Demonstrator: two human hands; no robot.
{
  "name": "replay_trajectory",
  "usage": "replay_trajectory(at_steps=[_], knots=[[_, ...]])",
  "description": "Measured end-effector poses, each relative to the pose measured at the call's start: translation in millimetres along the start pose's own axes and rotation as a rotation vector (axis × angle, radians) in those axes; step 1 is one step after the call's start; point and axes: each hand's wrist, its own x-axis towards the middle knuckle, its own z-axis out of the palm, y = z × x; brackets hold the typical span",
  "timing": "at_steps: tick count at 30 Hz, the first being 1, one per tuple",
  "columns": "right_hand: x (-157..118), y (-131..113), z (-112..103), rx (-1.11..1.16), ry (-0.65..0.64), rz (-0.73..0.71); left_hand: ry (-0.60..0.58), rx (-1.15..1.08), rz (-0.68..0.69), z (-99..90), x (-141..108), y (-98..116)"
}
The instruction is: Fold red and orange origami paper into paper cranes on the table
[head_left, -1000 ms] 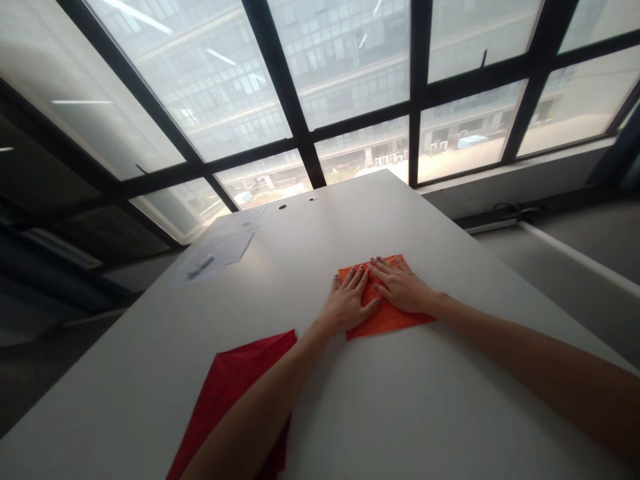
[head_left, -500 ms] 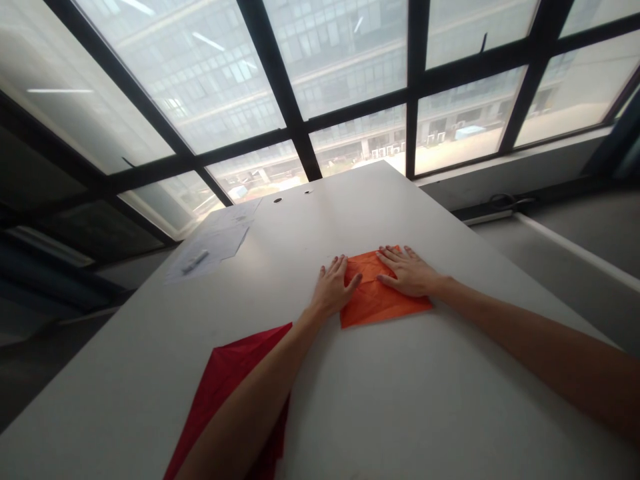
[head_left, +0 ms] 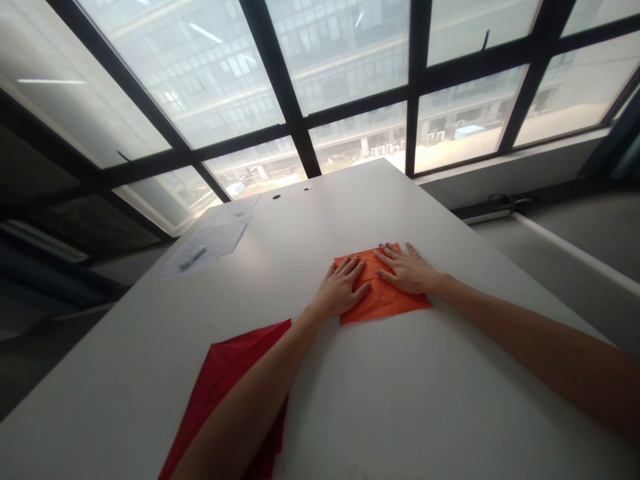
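Pressing both palms down on a folded orange paper (head_left: 386, 305), lying flat near the middle of the white tabletop (head_left: 430, 407). Spreading the left hand (head_left: 341, 290) over the paper's left edge, with the left fingers (head_left: 349, 270) apart and extended, the thumb angling in across the orange surface. Laying the right hand (head_left: 406, 270) over the paper's upper right part, with the right fingers (head_left: 393, 257) likewise apart and flat, pointing toward the left hand. Clamping on nothing, only bearing down from above. Favouring even pressure from both palms, with no sideways sliding, as the better way of holding the layers aligned and the creases sharp. Reaching forward with the left forearm (head_left: 250, 400) passing over a crimson folded sheet (head_left: 225, 380) and the right forearm (head_left: 525, 333) stretching in from the right side, both elbows out of view. Leaving loose printed papers (head_left: 207, 243) and a marker (head_left: 193, 257) off to the left, well apart from the hands.
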Motion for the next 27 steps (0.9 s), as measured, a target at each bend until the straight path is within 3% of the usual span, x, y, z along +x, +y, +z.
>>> replay_trajectory(at_steps=[4,7,11,14,16,19,22,27], knots=[[1,5,-2,-0.009,-0.005,0.023,-0.015,-0.003,-0.013,1.0,1,-3],[1,15,-6,-0.038,0.038,0.118,-0.02,-0.011,-0.017,0.2,1,-3],[2,19,-16,-0.06,0.335,0.301,-0.02,-0.024,-0.013,-0.5,1,-2],[0,3,-22,0.007,0.461,0.182,-0.02,-0.023,-0.013,0.0,1,-2],[-3,-12,-21,0.075,0.41,-0.006,-0.02,-0.02,-0.013,0.5,1,-2],[-7,-28,-12,0.135,0.198,-0.271,-0.013,-0.016,-0.014,1.3,1,-1],[-8,-28,-3,0.1,0.072,-0.246,-0.005,-0.018,-0.026,2.2,1,1],[-4,-11,-4,0.039,0.051,-0.109,-0.004,-0.028,-0.038,2.9,2,0]])
